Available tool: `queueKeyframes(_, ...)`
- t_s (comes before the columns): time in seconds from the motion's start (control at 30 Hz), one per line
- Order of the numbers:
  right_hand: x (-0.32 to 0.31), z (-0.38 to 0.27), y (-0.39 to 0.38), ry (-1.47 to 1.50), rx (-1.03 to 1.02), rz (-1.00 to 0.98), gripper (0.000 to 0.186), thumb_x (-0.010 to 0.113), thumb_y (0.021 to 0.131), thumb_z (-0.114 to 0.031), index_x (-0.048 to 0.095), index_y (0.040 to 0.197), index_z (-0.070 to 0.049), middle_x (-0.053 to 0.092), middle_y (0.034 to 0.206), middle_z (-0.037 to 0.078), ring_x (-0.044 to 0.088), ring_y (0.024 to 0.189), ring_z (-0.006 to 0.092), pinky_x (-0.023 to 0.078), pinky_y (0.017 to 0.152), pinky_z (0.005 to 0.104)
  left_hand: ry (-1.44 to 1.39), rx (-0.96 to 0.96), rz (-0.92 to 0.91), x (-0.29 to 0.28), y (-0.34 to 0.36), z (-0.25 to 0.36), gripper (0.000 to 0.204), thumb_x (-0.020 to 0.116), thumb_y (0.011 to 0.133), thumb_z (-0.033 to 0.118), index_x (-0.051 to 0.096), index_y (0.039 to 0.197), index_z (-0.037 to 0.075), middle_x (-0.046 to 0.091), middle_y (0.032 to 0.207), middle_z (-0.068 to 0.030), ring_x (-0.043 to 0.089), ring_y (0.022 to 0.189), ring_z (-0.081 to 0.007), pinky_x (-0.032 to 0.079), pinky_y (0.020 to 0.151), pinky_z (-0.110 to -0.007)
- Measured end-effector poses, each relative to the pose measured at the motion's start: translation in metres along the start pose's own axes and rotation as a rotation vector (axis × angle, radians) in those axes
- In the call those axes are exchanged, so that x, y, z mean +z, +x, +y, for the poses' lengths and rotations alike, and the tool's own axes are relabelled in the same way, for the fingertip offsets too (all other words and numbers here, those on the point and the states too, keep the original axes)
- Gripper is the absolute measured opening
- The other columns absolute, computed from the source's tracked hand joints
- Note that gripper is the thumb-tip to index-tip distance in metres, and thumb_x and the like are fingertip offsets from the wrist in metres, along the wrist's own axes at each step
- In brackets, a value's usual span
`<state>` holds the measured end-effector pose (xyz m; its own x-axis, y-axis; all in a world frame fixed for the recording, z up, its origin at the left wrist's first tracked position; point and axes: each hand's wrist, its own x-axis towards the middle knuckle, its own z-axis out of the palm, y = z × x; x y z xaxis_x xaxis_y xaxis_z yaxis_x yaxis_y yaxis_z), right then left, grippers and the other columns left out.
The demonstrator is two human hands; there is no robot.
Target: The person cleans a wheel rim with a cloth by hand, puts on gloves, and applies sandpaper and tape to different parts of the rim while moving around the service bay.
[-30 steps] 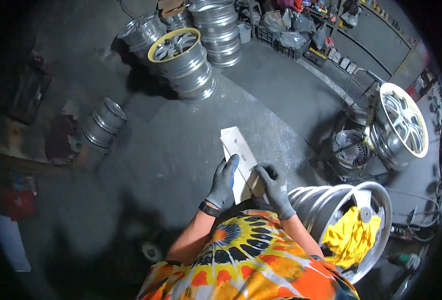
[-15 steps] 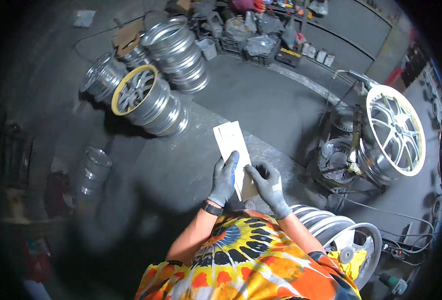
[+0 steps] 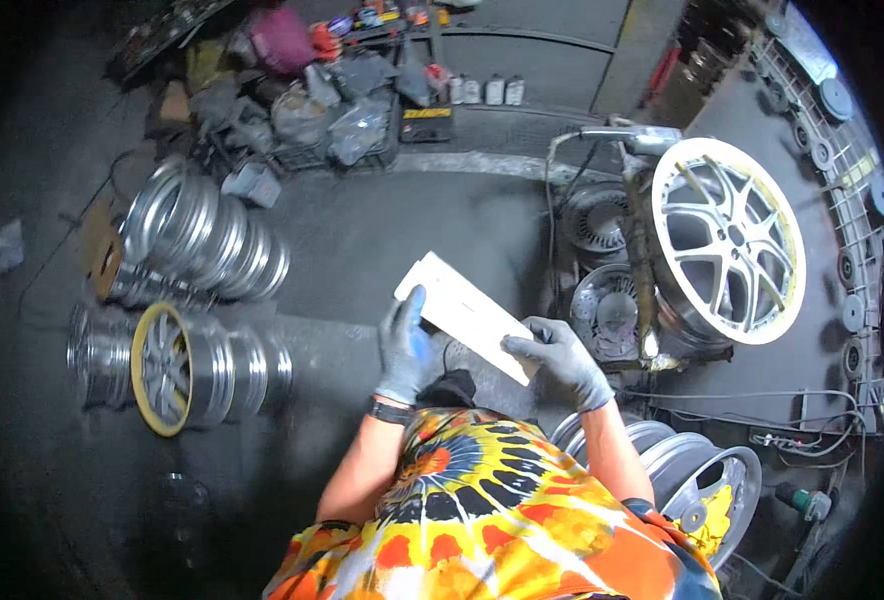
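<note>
A slim stack of white paper sheets [image 3: 467, 315] spans the space before my chest, sloping down from upper left to lower right. My left hand [image 3: 407, 345], in a grey glove with a blue patch, is at the left edge of the sheets with its thumb raised along them. Its other fingers are partly hidden. At the lower right end, my right hand [image 3: 562, 358], also grey-gloved, pinches the sheets between thumb and fingers. A silver multi-spoke wheel rim [image 3: 727, 240] with masking along its edge is mounted on a stand to the right of my hands.
Stacked silver rims [image 3: 207, 230] and a yellow-edged rim [image 3: 162, 370] occupy the left floor. More rims [image 3: 702, 480] with a yellow cloth [image 3: 710, 520] lie beside me at right. Bags [image 3: 362, 130] and white bottles [image 3: 494, 90] line the back. Cables [image 3: 752, 396] run along the right.
My view has turned to the right, toward the mounted rim. The paper sheets have tilted from nearly upright to a flatter slant, and my hands have moved farther apart.
</note>
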<state>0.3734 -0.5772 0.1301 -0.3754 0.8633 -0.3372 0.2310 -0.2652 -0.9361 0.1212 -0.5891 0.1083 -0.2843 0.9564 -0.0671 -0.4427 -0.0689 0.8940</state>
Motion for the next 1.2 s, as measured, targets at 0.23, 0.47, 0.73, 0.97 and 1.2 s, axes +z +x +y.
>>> queueKeyframes(0.23,-0.095,-0.095,0.067,-0.484,0.053,0.019,0.04,0.085,0.087,-0.038,0.076,0.096,0.001,0.068,0.076,0.007,0.06,0.074,0.0106,0.049,0.069,0.0328,0.48,-0.223,-0.61,0.035,0.159,0.072,0.024,0.069,0.105,0.019,0.074,0.12,0.001,0.074,0.105,-0.0008,0.067,0.093,-0.0072,0.056,0.082,-0.025)
queueKeyframes(0.47,-0.156,-0.067,0.112,0.321,-0.121,0.485,0.037,0.077,0.094,-0.016,0.068,0.124,0.004,0.072,0.102,0.004,0.064,0.091,0.0087,0.05,0.08,0.0253,0.446,-0.269,-0.634,0.092,0.233,0.04,0.022,0.07,0.104,0.017,0.071,0.117,0.0,0.075,0.097,-0.0059,0.07,0.077,-0.0102,0.057,0.062,-0.027)
queueKeyframes(0.73,-0.164,-0.07,0.189,0.94,-0.223,0.605,0.021,0.069,0.104,-0.02,0.067,0.113,-0.001,0.07,0.096,0.006,0.066,0.08,0.0154,0.055,0.072,0.0306,0.369,-0.173,-0.504,0.162,0.273,0.016,0.017,0.069,0.104,0.011,0.07,0.113,-0.004,0.073,0.095,-0.0037,0.067,0.08,-0.0072,0.057,0.065,-0.026)
queueKeyframes(0.97,-0.227,-0.114,0.22,0.679,-0.241,0.753,0.022,0.07,0.101,-0.021,0.069,0.105,0.001,0.066,0.085,0.003,0.059,0.072,0.0104,0.048,0.066,0.027,0.484,-0.552,-0.895,0.195,0.338,0.022,0.02,0.073,0.102,0.013,0.072,0.117,0.0,0.072,0.101,-0.0016,0.065,0.092,-0.0066,0.054,0.076,-0.022)
queueKeyframes(1.2,-0.252,-0.135,0.226,0.158,-0.12,0.781,0.023,0.072,0.101,-0.023,0.073,0.105,0.0,0.068,0.087,-0.001,0.059,0.078,0.0059,0.046,0.07,0.0227,0.478,-0.346,-1.221,0.283,0.41,-0.019,0.028,0.065,0.108,0.023,0.069,0.123,-0.001,0.069,0.1,-0.0021,0.061,0.094,-0.0048,0.05,0.08,-0.025)
